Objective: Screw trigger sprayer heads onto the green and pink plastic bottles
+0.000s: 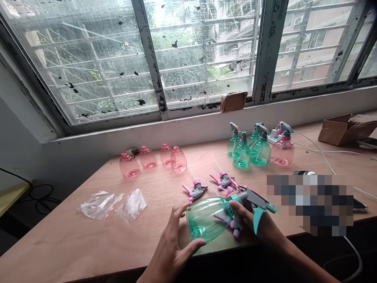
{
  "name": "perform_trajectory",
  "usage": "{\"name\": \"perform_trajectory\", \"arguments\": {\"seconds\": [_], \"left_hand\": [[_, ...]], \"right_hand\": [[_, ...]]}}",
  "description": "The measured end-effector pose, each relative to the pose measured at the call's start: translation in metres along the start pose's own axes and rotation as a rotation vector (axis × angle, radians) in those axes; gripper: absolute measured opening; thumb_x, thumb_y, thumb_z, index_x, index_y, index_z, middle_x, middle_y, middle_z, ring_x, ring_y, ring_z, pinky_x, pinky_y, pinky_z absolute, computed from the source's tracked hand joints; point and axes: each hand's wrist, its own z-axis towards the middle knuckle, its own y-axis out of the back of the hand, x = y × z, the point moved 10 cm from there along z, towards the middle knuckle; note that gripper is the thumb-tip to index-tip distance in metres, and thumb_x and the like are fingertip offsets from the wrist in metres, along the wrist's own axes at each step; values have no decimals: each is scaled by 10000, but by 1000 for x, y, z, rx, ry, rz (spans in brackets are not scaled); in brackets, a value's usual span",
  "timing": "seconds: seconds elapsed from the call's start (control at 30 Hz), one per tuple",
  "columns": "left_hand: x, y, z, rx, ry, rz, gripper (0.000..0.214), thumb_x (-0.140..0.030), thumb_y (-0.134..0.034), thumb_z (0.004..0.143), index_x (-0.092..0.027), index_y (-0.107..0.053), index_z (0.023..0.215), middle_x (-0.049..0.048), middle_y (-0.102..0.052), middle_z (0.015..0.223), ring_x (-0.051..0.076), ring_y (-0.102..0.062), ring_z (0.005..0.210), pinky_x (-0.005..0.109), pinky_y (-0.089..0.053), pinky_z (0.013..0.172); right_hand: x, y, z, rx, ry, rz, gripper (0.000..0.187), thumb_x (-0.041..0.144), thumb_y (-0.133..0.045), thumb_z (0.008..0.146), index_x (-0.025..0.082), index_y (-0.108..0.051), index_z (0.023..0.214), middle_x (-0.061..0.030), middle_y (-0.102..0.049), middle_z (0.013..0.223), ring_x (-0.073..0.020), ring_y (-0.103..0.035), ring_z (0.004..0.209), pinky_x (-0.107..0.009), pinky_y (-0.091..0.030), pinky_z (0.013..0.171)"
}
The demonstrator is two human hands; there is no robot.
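A green transparent spray bottle (206, 218) lies tilted on its side near the table's front edge. My left hand (171, 245) cups its round body, thumb below and fingers above. My right hand (259, 226) grips the neck under the teal and grey trigger head (256, 204). Pink trigger heads (196, 190) lie loose just behind the bottle, and more pink parts (232, 226) sit under it.
Several empty pink bottles (147, 159) stand at the back left. Assembled green bottles (250, 151) and a pink one (282, 151) stand at the back right. Clear plastic bags (112, 204) lie at left. A cardboard box (344, 127), cables and a blurred patch are at right.
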Motion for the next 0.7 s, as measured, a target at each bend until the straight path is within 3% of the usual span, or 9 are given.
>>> {"name": "perform_trajectory", "arguments": {"seconds": [0.13, 0.27, 0.37, 0.5, 0.7], "left_hand": [[-2, -5, 0, 69, -1, -64, 571, -492, -618, 981, -345, -427, 1499, 106, -502, 1532, 345, -465, 1438, 502, -399, 1197], [7, -16, -2, 160, 14, 117, 1026, -600, -849, 724, -335, -330, 1569, 144, -462, 1582, 461, -353, 1484, 662, -291, 1216], [12, -21, -3, 173, 9, 206, 1075, -564, -885, 696, -353, -303, 1575, 148, -425, 1608, 497, -265, 1515, 742, -229, 1200], [-3, -16, -4, 114, -91, 135, 1065, -430, -852, 799, -414, -143, 1594, 112, -285, 1673, 398, -270, 1542, 642, -275, 1236], [-10, -4, -4, 41, -68, 59, 818, -292, -797, 869, -419, -339, 1535, 73, -451, 1582, 346, -408, 1484, 544, -338, 1238]], "right_hand": [[13, -2, -2, 0, 46, -21, 597, 716, -632, 870, 224, -465, 576, 29, -505, 480, -158, -559, 431, -295, -463, 449], [19, -3, -4, 11, 31, 19, 590, 736, -643, 847, 230, -492, 584, 18, -529, 474, -177, -576, 433, -307, -512, 440], [18, 0, -4, 1, 14, 7, 582, 741, -657, 832, 231, -519, 587, 11, -544, 478, -187, -593, 448, -315, -546, 456], [22, 0, -4, -24, 28, 18, 590, 744, -669, 819, 228, -507, 582, 19, -525, 467, -164, -558, 419, -296, -525, 426], [19, -5, -4, 2, 16, 93, 568, 697, -668, 853, 229, -482, 592, 35, -506, 470, -155, -556, 424, -288, -511, 448]]}}
